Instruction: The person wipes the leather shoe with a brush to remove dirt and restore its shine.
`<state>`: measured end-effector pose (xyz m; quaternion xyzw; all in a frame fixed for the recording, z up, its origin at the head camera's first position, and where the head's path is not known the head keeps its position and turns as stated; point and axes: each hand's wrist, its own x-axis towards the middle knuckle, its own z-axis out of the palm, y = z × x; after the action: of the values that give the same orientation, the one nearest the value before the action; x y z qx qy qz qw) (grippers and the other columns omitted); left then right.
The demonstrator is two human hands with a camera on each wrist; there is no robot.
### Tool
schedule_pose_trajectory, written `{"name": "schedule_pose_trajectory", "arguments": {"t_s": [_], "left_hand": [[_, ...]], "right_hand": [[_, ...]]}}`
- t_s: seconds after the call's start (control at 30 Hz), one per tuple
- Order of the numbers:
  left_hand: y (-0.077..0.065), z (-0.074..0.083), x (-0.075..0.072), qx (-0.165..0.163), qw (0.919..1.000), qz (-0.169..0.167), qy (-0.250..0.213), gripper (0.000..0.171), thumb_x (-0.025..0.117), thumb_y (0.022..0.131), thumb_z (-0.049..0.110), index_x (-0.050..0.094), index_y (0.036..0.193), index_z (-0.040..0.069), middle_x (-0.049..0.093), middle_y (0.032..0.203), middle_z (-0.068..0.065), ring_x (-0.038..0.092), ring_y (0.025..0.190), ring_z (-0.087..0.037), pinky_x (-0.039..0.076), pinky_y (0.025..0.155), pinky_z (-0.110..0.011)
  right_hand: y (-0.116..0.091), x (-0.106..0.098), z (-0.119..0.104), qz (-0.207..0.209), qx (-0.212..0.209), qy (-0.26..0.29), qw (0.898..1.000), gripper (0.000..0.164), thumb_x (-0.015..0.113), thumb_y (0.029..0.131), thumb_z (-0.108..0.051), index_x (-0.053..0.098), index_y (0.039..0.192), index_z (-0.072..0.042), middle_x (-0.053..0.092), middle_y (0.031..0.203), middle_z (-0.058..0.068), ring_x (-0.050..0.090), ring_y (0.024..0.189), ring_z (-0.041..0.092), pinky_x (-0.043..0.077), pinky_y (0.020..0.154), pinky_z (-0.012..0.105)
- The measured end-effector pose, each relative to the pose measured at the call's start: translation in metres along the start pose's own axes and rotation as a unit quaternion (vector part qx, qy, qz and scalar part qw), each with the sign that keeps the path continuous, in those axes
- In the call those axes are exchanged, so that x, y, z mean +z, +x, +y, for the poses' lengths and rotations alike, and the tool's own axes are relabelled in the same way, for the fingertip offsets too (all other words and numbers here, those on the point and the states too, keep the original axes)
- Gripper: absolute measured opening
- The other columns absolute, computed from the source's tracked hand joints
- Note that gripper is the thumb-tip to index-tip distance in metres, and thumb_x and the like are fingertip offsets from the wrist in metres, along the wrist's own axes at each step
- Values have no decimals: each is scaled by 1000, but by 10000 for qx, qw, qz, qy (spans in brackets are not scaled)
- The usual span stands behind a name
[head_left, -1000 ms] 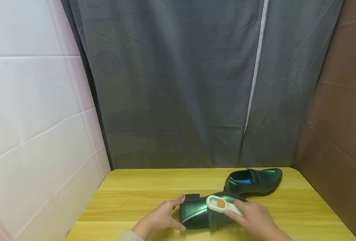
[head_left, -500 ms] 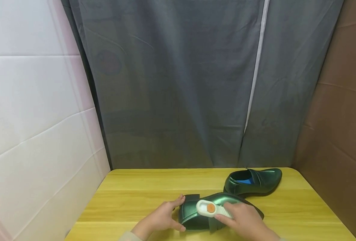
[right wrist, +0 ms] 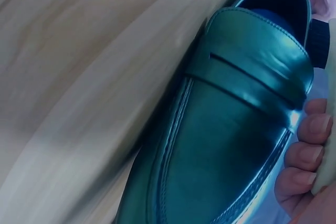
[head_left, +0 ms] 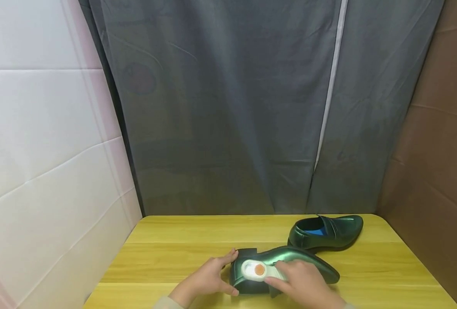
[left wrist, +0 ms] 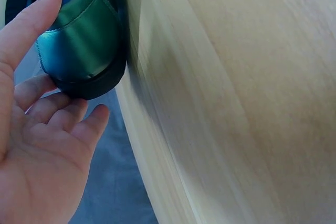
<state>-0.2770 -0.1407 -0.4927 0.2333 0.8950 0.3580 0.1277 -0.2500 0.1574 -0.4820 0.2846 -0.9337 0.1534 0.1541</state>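
A shiny dark green loafer (head_left: 290,254) lies tipped on its side near the front of the table, toe to the right. My left hand (head_left: 209,275) holds its heel, thumb at the opening and fingers at the sole edge; the left wrist view shows that grip around the heel (left wrist: 84,48). My right hand (head_left: 304,281) grips a white-handled brush (head_left: 252,270) with an orange button, its head over the shoe's side near the heel. Dark bristles (right wrist: 319,44) show at the edge of the right wrist view, beside the shoe opening.
The matching loafer (head_left: 346,231), blue inside, stands upright at the back right, just behind the held one. Yellow wood-grain table (head_left: 174,249) extends to the left. A grey curtain (head_left: 220,128) hangs behind, with a white panel left and a brown one right.
My right hand has slid the brush leftward along the shoe's side, from the middle toward the heel. The left hand and both shoes stay in place.
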Motion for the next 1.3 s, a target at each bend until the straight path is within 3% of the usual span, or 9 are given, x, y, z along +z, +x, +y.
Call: {"name": "schedule_pose_trajectory", "arguments": {"t_s": [0.3,0.57,0.9,1.3], "left_hand": [[-4,-1,2,92,9998,30,-155,100,92,71,30,40,154,6,30,163,-19,57,127,-46,50,106,-43],[-5,-4,5,36,9999,115,-117,104,92,71,33,37,157,11,32,163,-15,57,128,-44,49,106,-45],[-4,-2,4,-87,9998,157,112,106,94,68,35,38,156,11,40,160,-14,59,125,-46,51,103,-49],[-3,0,3,67,9993,195,300,103,93,69,35,41,154,9,39,160,-13,59,124,-47,52,102,-50]], "right_hand": [[4,5,-11,-247,-257,271,9990,47,51,95,-67,57,80,-24,36,58,-18,34,52,-1,32,48,22],[7,10,-13,-197,-533,288,9980,47,50,96,-66,55,76,-24,37,59,-18,33,51,-2,31,49,20],[10,10,-15,-176,-345,198,9991,49,49,96,-68,58,79,-23,40,58,-18,35,50,-2,32,48,21],[18,8,-22,23,93,-282,9996,55,48,92,-74,60,83,-21,46,58,-13,37,49,3,30,46,24]]}}
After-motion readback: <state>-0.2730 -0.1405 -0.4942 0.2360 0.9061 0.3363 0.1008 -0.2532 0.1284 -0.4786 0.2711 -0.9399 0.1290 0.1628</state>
